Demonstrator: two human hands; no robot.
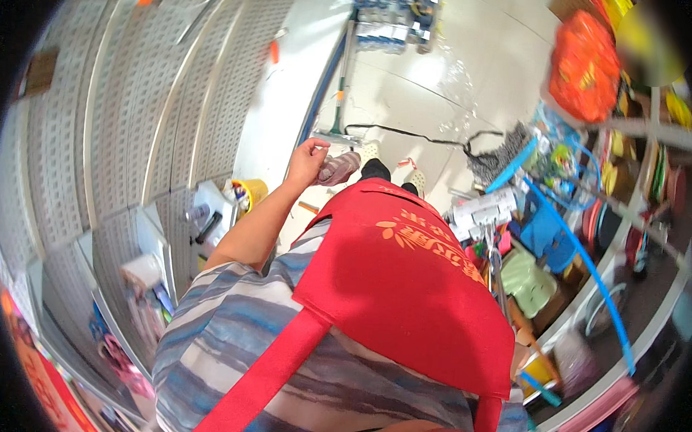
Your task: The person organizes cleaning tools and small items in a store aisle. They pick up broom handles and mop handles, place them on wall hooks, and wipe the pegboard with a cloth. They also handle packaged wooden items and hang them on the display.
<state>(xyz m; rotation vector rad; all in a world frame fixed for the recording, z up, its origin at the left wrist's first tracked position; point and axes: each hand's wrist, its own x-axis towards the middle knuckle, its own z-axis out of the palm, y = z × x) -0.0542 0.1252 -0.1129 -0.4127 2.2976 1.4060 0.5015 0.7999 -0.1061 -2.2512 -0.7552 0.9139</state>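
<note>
My left hand [309, 162] is held out ahead of my body with its fingers curled. A bunched brown-and-pale striped cloth [339, 169] hangs from its palm side. Just beyond, the wide head of a green-handled broom or squeegee [337, 121] rests on the floor by the base of the white shelf. My right hand is out of view, on the far side of my red apron [401, 263]. Below the cloth are my feet in pale perforated clogs [371, 151].
Perforated metal shelving [139, 94] lines the left, with a yellow bucket [252, 193] at its foot. Packaged goods [390, 23] lie ahead on the floor. A black strap [406, 132] crosses the tiles. To the right stand crowded shelves, an orange bag [585, 67] and a blue pole [584, 264].
</note>
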